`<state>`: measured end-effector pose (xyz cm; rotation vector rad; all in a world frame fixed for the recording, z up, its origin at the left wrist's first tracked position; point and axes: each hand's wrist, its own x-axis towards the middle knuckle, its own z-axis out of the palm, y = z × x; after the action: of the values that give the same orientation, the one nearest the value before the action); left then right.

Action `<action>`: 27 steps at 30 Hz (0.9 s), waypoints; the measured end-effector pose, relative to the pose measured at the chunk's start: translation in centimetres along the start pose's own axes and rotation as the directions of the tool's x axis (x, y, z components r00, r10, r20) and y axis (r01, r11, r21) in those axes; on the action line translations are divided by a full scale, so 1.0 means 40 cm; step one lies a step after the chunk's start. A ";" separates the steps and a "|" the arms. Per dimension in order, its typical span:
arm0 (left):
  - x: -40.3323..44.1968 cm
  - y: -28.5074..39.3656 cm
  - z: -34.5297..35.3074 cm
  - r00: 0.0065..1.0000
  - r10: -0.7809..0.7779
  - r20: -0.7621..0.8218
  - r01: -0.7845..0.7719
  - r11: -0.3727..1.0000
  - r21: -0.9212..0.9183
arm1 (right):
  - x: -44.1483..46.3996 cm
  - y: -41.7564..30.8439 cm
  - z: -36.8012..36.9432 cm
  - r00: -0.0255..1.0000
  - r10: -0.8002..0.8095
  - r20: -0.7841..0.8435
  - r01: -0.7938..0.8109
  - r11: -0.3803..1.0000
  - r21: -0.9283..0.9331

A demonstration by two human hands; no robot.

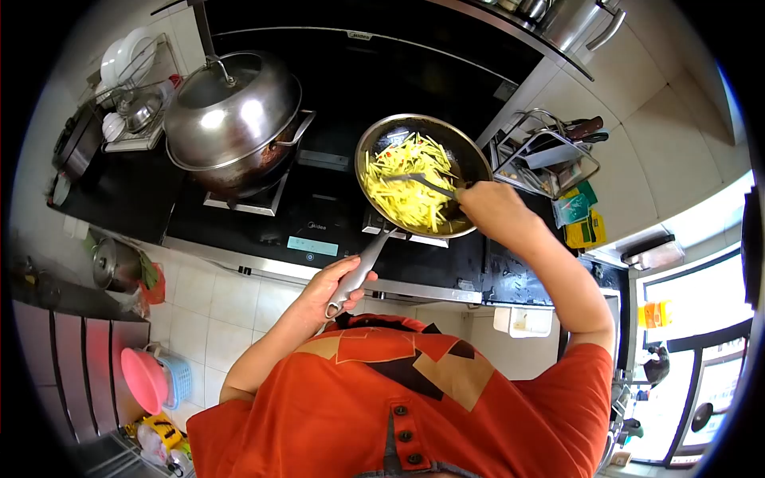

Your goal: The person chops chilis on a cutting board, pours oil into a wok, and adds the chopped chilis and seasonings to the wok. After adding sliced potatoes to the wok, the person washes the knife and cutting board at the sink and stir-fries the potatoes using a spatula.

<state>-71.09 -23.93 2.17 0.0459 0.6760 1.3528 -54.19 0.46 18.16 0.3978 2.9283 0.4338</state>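
My left hand [341, 284] is wrapped round the grey handle of a frying pan [472, 158] on the right side of the stove. In the pan lies a heap of yellow-green vegetable strips [414, 209] with a few red bits among them. My right hand [496, 209], at the pan's right rim, is closed on a dark spatula [434, 186]. The spatula reaches left into the strips, and its far end rests among them. My fingers cover its near end.
A large lidded wok [239, 111] stands on the left burner. A dish rack [137, 142] with plates and bowls is behind it at left. To the right are a knife rack [550, 159] and colourful packets [586, 215]. A white tray [522, 322] sits below the counter edge.
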 end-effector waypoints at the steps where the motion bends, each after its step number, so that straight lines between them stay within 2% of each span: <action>1: -0.003 0.005 0.006 1.000 -0.010 0.009 0.010 1.000 -0.003 | -0.035 0.000 -0.040 0.997 -0.025 -0.079 0.024 1.000 -0.009; 4: -0.007 0.010 0.014 1.000 -0.030 -0.007 0.030 0.999 0.025 | -0.119 -0.037 -0.197 0.990 0.133 0.052 -0.135 0.990 0.031; 7: -0.011 0.010 0.019 0.999 -0.029 0.028 0.028 0.999 0.020 | -0.167 -0.100 -0.252 0.984 0.091 0.155 -0.091 0.996 -0.005; 9: -0.007 0.005 0.019 0.999 -0.039 0.026 0.038 0.999 0.017 | -0.129 -0.137 -0.198 0.966 0.115 0.231 -0.115 0.993 -0.016; 10: -0.003 0.002 0.012 0.998 -0.048 0.026 0.048 0.999 0.010 | -0.103 -0.132 -0.123 0.988 0.076 0.132 -0.069 0.996 -0.056; 11: -0.003 -0.001 0.008 0.998 -0.054 0.024 0.054 0.999 0.004 | -0.071 -0.138 -0.091 0.980 0.115 0.163 -0.098 0.989 -0.108; 13: -0.006 0.002 0.016 0.998 -0.067 0.022 0.066 0.998 0.009 | -0.037 -0.107 -0.023 0.978 0.172 0.120 -0.152 0.976 -0.156; 15: -0.012 0.003 0.019 0.997 -0.067 0.026 0.068 0.998 -0.012 | -0.037 -0.046 0.008 0.977 0.211 -0.020 -0.210 0.950 -0.229; 17: 0.003 -0.001 0.001 0.997 -0.067 0.027 0.068 0.997 -0.046 | -0.095 0.027 -0.015 0.964 0.207 -0.166 -0.235 0.957 -0.168; 19: 0.007 -0.008 -0.007 0.999 -0.030 0.040 0.031 0.999 -0.017 | -0.138 0.106 -0.046 0.944 0.304 -0.129 -0.315 0.946 -0.079; 20: 0.005 -0.008 -0.004 0.999 -0.018 0.032 0.019 1.000 -0.006 | -0.132 0.150 -0.048 0.904 0.416 0.098 -0.419 0.908 0.021; 21: 0.005 -0.009 -0.008 1.000 -0.014 0.027 0.014 1.000 -0.007 | -0.116 0.202 -0.050 0.812 0.482 0.328 -0.535 0.840 0.090; 22: 0.008 -0.009 -0.014 0.999 -0.009 0.035 0.010 1.000 -0.010 | -0.091 0.263 -0.004 0.713 0.503 0.488 -0.637 0.756 0.151; 23: 0.011 -0.012 -0.016 0.999 -0.006 0.043 0.006 1.000 -0.012 | -0.072 0.303 0.047 0.715 0.502 0.487 -0.636 0.757 0.152; 25: 0.008 -0.014 -0.012 1.000 0.011 0.026 -0.011 1.000 -0.006 | -0.045 0.356 0.141 0.673 0.337 0.658 -0.732 0.426 0.531; 27: 0.007 -0.014 -0.009 0.999 0.027 0.022 -0.028 0.999 0.036 | -0.025 0.314 0.200 0.762 0.318 0.565 -0.643 0.261 0.720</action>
<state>-70.75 -23.93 1.55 0.0989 0.6836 1.3644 -48.73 13.87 14.50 1.3849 2.3209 -1.1721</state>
